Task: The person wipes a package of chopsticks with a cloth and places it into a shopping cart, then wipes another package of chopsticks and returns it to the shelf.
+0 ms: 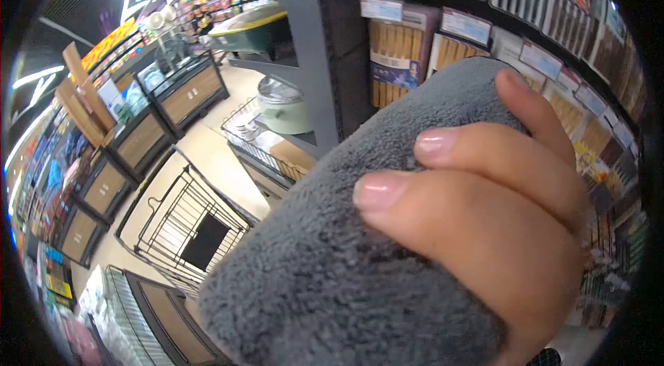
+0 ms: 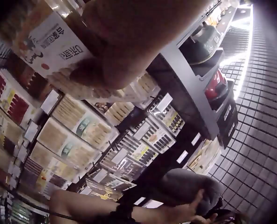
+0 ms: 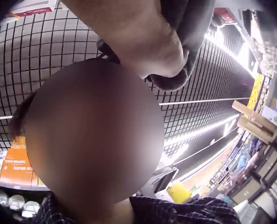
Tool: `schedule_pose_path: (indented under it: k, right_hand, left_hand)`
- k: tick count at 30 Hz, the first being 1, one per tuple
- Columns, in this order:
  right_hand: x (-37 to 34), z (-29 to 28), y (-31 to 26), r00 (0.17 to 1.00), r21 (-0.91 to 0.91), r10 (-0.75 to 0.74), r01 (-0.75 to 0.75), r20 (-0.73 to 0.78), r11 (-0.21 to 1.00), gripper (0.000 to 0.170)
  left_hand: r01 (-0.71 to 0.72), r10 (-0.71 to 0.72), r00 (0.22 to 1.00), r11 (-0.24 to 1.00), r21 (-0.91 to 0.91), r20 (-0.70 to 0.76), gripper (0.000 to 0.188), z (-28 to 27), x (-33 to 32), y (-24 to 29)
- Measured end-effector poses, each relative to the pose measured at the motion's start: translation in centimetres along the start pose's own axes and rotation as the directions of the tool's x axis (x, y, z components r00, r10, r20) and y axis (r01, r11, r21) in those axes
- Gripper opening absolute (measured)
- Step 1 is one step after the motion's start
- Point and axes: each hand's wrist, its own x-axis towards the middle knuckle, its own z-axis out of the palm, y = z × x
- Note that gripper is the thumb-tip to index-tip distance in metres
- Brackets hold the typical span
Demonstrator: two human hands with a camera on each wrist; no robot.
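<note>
My right hand grips a thick, dark grey plush roll close before the head camera, fingers curled over its fuzzy surface. The right wrist view shows this hand from below, with the grey roll beyond it. In the left wrist view, my left hand holds a clear pack of pale chopsticks bearing a white printed label. Lower in that view are the right hand and the roll. The left hand is outside the head view.
Hanging chopstick packs fill the rack at right, with price tags above them. A wire shopping cart stands in the aisle at left. Beside the rack, a shelf holds a pale green pot. Wooden-front display units line the far side.
</note>
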Motion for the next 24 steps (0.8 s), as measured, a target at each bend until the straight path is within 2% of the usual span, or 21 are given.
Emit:
schedule_pose_path:
  k: [7, 9, 11, 13, 15, 17, 18, 19, 21, 22, 23, 24]
  right_hand:
    - [2.0, -0.3, -3.3, 1.000, 0.072, -0.010, 0.010, -0.002, 0.997, 0.038]
    - [2.0, -0.5, -3.0, 0.998, 0.131, -0.059, 0.056, 0.022, 0.990, 0.040]
    - [2.1, 0.2, -1.4, 0.972, 0.261, -0.234, 0.225, 0.002, 0.939, 0.045]
    - [2.0, 2.1, 0.5, 0.943, 0.409, -0.331, 0.293, 0.022, 0.864, 0.049]
    - [1.2, 5.9, 2.9, 0.834, 0.286, -0.536, 0.550, -0.133, 0.784, 0.027]
    - [0.2, 8.3, 3.3, 0.885, 0.385, -0.466, 0.431, -0.003, 0.816, 0.039]
    - [-0.2, 9.2, 3.5, 0.918, 0.433, -0.391, 0.327, 0.066, 0.840, 0.046]
    - [-0.6, 10.3, 3.8, 0.903, 0.425, -0.416, 0.337, 0.106, 0.840, 0.050]
    - [-1.9, 12.7, 4.5, 0.897, 0.379, -0.396, 0.303, 0.196, 0.874, 0.058]
    - [-2.5, 13.8, 4.9, 0.897, 0.333, -0.403, 0.329, 0.183, 0.884, 0.064]
    - [-3.0, 15.0, 4.9, 0.919, 0.387, -0.365, 0.287, 0.145, 0.876, 0.058]
    - [-3.1, 15.1, 4.8, 0.918, 0.367, -0.370, 0.297, 0.144, 0.881, 0.055]
  left_hand:
    - [-0.071, 0.073, 0.989, 0.997, 0.018, -0.128, 0.019, -1.5, -1.6, 1.4]
    - [-0.096, 0.100, 0.981, 0.995, 0.030, -0.167, 0.018, -2.1, -2.2, 1.8]
    - [-0.116, 0.122, 0.969, 0.992, 0.044, -0.214, 0.018, -2.9, -2.9, 2.1]
    - [-0.130, 0.137, 0.956, 0.990, 0.047, -0.259, 0.018, -3.8, -3.8, 2.2]
    - [-0.137, 0.145, 0.941, 0.989, 0.049, -0.304, 0.018, -4.9, -5.0, 1.7]
    - [-0.076, 0.091, 0.925, 0.996, 0.054, -0.368, 0.019, -6.3, -6.2, 0.7]
    - [0.010, 0.046, 0.894, 0.993, 0.122, -0.445, 0.019, -4.9, -7.4, 4.5]
    - [-0.088, 0.171, 0.914, 0.969, 0.231, -0.368, 0.023, -7.5, -6.7, 0.2]
    - [-0.048, 0.021, 0.944, 0.996, -0.074, -0.329, 0.031, -6.5, -6.8, 2.7]
    - [-0.125, 0.120, 0.934, 0.992, 0.006, -0.336, 0.032, -6.4, -7.0, 3.0]
    - [-0.086, 0.118, 0.923, 0.991, 0.102, -0.367, 0.028, -7.4, -7.0, 1.8]
    - [-0.063, 0.096, 0.914, 0.994, 0.094, -0.394, 0.025, -7.0, -7.3, 2.3]
